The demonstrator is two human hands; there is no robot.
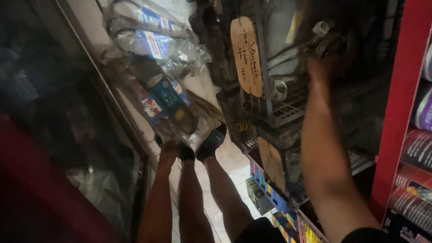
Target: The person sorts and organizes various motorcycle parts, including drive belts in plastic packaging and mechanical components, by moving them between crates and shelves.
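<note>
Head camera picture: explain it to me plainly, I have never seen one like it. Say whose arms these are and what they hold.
The camera sits on a person's head and looks down, so both arms, the legs and the feet on the pale tiled floor are that person's own. The left hand grips a bundle of clear plastic bags holding dark looped belts with blue and white labels. The right hand reaches into a dark wire rack among metal parts; what it grasps is too blurred to tell. Brown card tags hang from the rack.

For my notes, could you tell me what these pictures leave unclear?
- Right hand, head view: dark and blurred among the rack parts; grip unclear.
- Left hand, head view: fingers hidden behind the plastic bags.
- Cans, head view: cut off by the right edge.
</note>
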